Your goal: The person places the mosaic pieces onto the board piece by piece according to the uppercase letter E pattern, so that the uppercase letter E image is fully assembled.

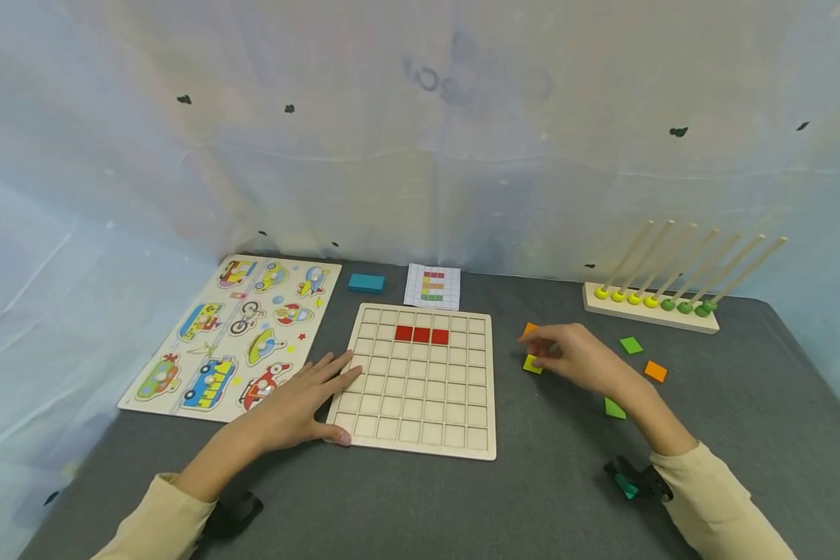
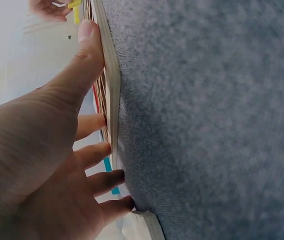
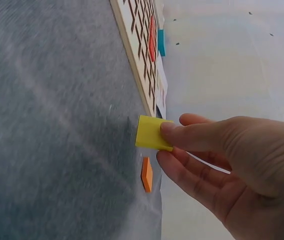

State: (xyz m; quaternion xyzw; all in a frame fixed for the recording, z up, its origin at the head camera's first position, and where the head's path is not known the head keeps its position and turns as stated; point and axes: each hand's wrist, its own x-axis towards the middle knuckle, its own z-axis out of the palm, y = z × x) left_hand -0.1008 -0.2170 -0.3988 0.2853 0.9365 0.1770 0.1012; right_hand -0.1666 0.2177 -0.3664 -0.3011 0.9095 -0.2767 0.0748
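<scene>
A wooden grid board [image 1: 420, 389] lies in the middle of the table, with three red square tiles [image 1: 422, 335] side by side near its top. My left hand [image 1: 301, 404] rests on the board's left edge, fingers spread and straight, thumb at the lower left corner. To the right of the board, my right hand [image 1: 574, 358] pinches a yellow square tile [image 3: 151, 132] between thumb and fingers. The right wrist view shows the tile tilted. Just beyond that hand an orange tile [image 3: 147, 175] lies on the table, partly hidden by the fingers in the head view.
Green tiles [image 1: 631, 344] and another orange tile [image 1: 656, 371] lie to the right. A pegged bead stand [image 1: 651, 307] is at back right. A pattern card [image 1: 432, 287] and a teal block [image 1: 366, 283] sit behind the board. A vehicle puzzle [image 1: 234, 334] lies left.
</scene>
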